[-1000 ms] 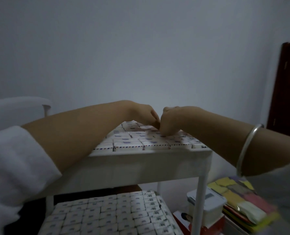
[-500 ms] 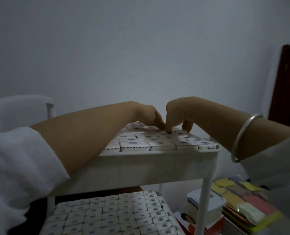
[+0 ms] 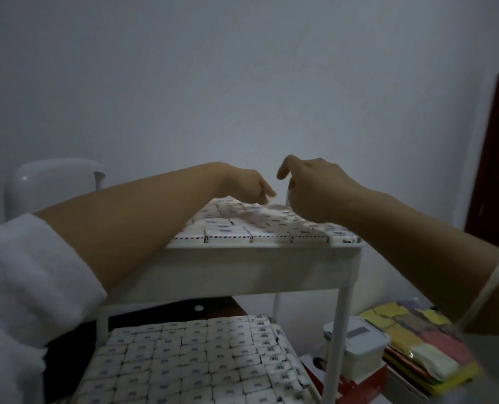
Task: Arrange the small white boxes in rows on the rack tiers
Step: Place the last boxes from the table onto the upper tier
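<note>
Small white boxes (image 3: 259, 225) with blue print fill the top tier of a white rack (image 3: 257, 259) in tight rows. More boxes (image 3: 184, 360) cover the lower tier. My left hand (image 3: 249, 185) reaches over the far rows, its fingertips pointing down and touching the boxes there. My right hand (image 3: 312, 188) hovers just above the same rows with fingers curled and the index finger raised. A pale sliver of a small white box (image 3: 287, 197) shows at its thumb, apparently pinched. The boxes beneath both hands are hidden.
A rack post (image 3: 338, 330) stands at the front right. Right of it sit a lidded white container (image 3: 356, 342), a red box (image 3: 347, 384) and a stack of coloured packets (image 3: 417, 345). A dark door (image 3: 496, 156) is at far right, a white rounded object (image 3: 53, 182) at left.
My right hand has lifted off the top-tier boxes and drawn slightly right, its index finger now raised. My left hand stays at the far rows. The view shifted a little.
</note>
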Demonstrator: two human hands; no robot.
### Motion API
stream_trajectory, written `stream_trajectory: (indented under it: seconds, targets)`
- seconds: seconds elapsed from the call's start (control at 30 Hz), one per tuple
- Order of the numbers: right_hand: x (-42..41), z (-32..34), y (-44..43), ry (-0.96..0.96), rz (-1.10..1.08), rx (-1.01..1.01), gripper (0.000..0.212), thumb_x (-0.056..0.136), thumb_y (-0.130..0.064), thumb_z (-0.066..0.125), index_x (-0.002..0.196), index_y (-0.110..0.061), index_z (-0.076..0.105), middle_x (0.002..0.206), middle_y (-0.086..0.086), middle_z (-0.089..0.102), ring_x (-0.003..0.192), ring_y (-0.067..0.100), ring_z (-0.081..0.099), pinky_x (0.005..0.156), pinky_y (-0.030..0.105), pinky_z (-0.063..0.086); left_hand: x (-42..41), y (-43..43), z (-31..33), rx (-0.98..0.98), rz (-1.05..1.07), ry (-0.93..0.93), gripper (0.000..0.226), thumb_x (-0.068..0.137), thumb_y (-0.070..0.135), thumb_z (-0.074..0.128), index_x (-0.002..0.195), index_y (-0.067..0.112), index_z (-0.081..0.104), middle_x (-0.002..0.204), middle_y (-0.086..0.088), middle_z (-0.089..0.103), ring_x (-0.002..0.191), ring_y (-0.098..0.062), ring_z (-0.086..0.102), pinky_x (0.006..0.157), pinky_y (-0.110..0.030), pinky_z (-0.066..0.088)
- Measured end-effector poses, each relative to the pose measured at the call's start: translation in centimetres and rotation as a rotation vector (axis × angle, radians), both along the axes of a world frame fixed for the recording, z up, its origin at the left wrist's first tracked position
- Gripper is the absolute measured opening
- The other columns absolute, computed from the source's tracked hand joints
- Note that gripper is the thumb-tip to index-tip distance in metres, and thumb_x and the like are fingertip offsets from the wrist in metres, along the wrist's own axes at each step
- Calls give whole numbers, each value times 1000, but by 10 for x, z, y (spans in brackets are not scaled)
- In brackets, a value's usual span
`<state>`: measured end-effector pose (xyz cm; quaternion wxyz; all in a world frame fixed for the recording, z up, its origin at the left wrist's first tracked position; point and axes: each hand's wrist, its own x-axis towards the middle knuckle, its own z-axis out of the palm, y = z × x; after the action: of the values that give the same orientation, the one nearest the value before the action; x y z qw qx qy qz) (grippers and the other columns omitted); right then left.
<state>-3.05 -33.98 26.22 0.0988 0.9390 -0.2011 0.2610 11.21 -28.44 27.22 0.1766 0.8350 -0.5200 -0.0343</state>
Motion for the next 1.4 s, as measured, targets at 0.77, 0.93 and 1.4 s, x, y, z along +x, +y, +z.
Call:
stream_trajectory:
  seconds: [0.77, 0.93, 1.4]
  targets:
    - [77, -310, 265, 524, 810, 382, 55, 100, -26, 42, 152, -16, 25, 159, 7, 22, 143, 22, 26, 115, 33, 26, -47, 442, -307, -323, 796, -145, 28, 89, 20, 60, 92, 47, 59, 95, 25, 63, 91, 3, 58, 81, -25, 50]
    - [96, -339, 286, 642, 482, 107, 68, 103, -37, 29, 153, -3, -1, 159, 21, -6, 148, 34, -8, 121, 45, 0, -41, 464, -346, -377, 900, -213, 26, 91, 18, 56, 110, 35, 60, 112, 20, 53, 111, -3, 46, 88, -24, 39]
    - [113, -318, 281, 643, 573, 491, 58, 96, -41, 51, 148, -25, 30, 144, 5, 36, 129, 20, 43, 104, 29, 40, 12, 450, -363, -343, 948, -170, 45, 83, 51, 66, 120, 27, 60, 120, 10, 56, 115, -11, 44, 92, -28, 38]
